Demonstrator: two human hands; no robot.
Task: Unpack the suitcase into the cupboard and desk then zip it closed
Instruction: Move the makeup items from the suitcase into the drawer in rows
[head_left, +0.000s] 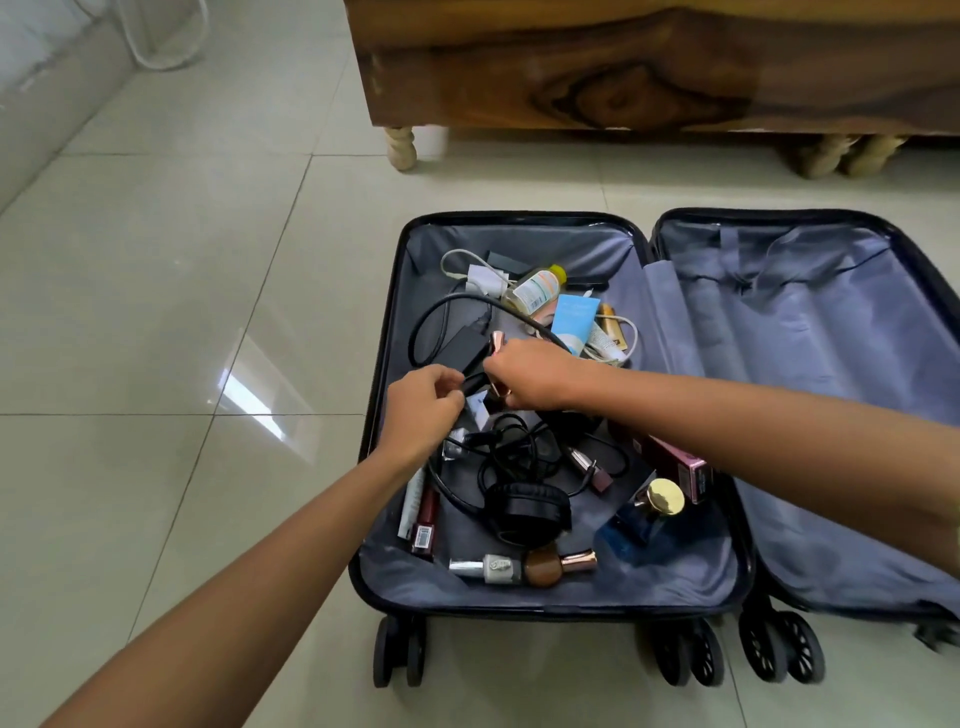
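The right half of the open suitcase (810, 332) runs off the picture's right edge, its far rim and one wheel cut away there. Both forearms leave the frame, and the right hand (535, 374) covers most of the rose-gold item it pinches, so what that is cannot be told, while the left hand (423, 402) hides the end of the black piece in its curled fingers. The wooden furniture (623, 67) is cropped at the top edge, and the bottle labels are too small to read.
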